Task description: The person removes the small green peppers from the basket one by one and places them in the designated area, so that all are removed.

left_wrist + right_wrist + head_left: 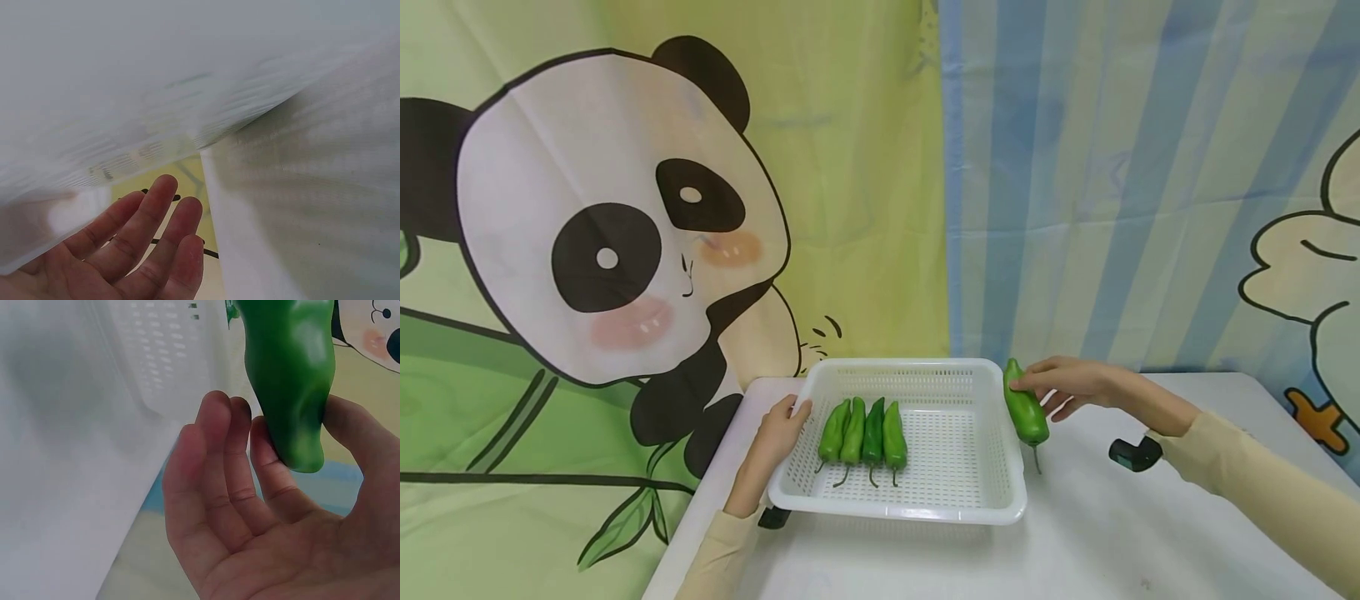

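Note:
My right hand [1067, 385] pinches a large green pepper [1024, 408] between thumb and fingers, just outside the right rim of a white plastic basket [898, 515]. The pepper's stem hangs downward in the head view. In the right wrist view, thumb and index finger grip the narrow end of the pepper [290, 369], while the other fingers stand away from it. My left hand [781, 433] rests at the basket's left rim. Its fingers [164, 234] extend loosely beside the basket wall in the left wrist view. Several green peppers [874, 435] lie side by side in the basket's left half.
The basket stands on a white table [1097, 517]. Behind the table hangs a curtain [865, 167] with a cartoon panda and blue stripes. A dark wrist camera [1135, 455] sticks out below the right wrist, and another [773, 517] below the left.

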Action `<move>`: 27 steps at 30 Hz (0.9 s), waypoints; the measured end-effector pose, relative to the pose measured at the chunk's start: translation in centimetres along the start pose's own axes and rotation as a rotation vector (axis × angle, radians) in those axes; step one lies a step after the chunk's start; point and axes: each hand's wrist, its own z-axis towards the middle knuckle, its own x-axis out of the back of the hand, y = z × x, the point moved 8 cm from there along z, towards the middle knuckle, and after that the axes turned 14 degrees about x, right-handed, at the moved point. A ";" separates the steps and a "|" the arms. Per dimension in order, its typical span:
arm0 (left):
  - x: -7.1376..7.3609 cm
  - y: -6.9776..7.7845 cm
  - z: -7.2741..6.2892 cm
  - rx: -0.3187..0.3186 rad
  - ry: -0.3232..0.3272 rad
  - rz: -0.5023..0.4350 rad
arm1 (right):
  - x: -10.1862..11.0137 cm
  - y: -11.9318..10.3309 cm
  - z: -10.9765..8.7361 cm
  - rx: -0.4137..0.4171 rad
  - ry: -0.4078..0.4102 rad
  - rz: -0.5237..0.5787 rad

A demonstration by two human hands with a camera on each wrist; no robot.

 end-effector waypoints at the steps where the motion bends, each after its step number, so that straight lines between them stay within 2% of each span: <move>1: 0.0 0.0 0.0 0.002 0.000 -0.001 | 0.1 0.1 -0.1 0.002 0.000 -0.001; 11: 0.0 0.0 -0.1 0.009 -0.001 -0.003 | 1.4 2.3 -0.5 -0.058 0.033 -0.021; 20: -0.1 -0.2 0.1 0.007 -0.011 -0.007 | 2.3 5.2 -0.6 -0.112 0.057 -0.121; 27: -0.1 -0.2 0.2 0.006 -0.009 -0.002 | 2.7 7.7 0.1 -0.165 0.066 -0.185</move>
